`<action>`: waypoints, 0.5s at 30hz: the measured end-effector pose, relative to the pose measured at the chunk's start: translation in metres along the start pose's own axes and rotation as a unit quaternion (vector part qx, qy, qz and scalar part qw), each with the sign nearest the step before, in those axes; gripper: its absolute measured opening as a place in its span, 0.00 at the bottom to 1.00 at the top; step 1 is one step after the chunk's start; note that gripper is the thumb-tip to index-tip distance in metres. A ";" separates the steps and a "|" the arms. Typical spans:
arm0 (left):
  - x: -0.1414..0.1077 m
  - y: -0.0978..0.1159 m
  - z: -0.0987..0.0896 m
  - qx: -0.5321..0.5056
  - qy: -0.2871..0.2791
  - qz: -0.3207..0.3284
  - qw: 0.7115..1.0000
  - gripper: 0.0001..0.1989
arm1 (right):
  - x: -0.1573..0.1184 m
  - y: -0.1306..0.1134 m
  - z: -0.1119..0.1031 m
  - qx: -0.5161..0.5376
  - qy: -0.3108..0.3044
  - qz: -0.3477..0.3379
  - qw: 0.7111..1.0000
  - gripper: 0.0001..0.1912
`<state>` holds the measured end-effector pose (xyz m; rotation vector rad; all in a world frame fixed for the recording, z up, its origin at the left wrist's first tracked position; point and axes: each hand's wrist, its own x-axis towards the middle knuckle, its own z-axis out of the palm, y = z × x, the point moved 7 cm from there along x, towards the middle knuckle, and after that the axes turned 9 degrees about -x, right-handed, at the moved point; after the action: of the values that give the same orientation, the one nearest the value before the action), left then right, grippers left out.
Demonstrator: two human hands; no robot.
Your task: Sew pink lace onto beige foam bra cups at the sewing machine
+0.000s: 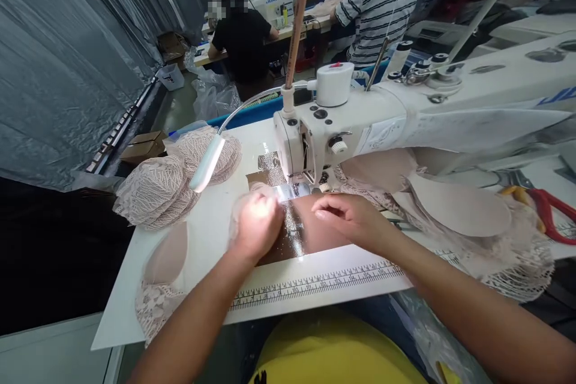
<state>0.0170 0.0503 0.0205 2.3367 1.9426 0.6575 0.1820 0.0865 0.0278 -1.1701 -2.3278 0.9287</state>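
Observation:
Left of the needle area of a white sewing machine (294,147), my left hand (258,222) is closed on a pale beige sheer fabric piece (234,219), its fingertips close to the presser foot. Much of that fabric is hidden behind the hand. To the right, my right hand (351,213) hovers over or rests on the brown machine plate (321,234); its fingers are curled in with thumb and forefinger close together. Whether a thread or anything small is between them cannot be made out. A lit gooseneck lamp (207,165) shines on the work.
Stacked lace cups (155,192) lie at the left, with a single beige cup (166,252) nearer me. More beige cups (461,204) and red-handled scissors (551,213) are at the right. A printed ruler (315,285) runs along the front edge. Two people sit at machines behind.

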 end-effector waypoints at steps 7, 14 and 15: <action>-0.002 0.044 0.041 0.001 -0.083 0.029 0.996 0.12 | 0.019 0.000 0.040 -0.199 -0.034 -0.120 0.972 0.11; -0.005 0.020 0.015 -0.189 -0.139 0.034 0.972 0.15 | 0.014 0.001 0.058 -0.351 0.000 -0.164 0.922 0.08; -0.004 0.016 0.015 -0.182 -0.114 0.041 0.976 0.14 | 0.014 0.001 0.058 -0.361 0.003 -0.166 0.918 0.10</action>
<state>0.0361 0.0464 0.0103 2.1638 1.4922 0.6505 0.1405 0.0750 -0.0138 -0.9357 -2.8322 -0.0843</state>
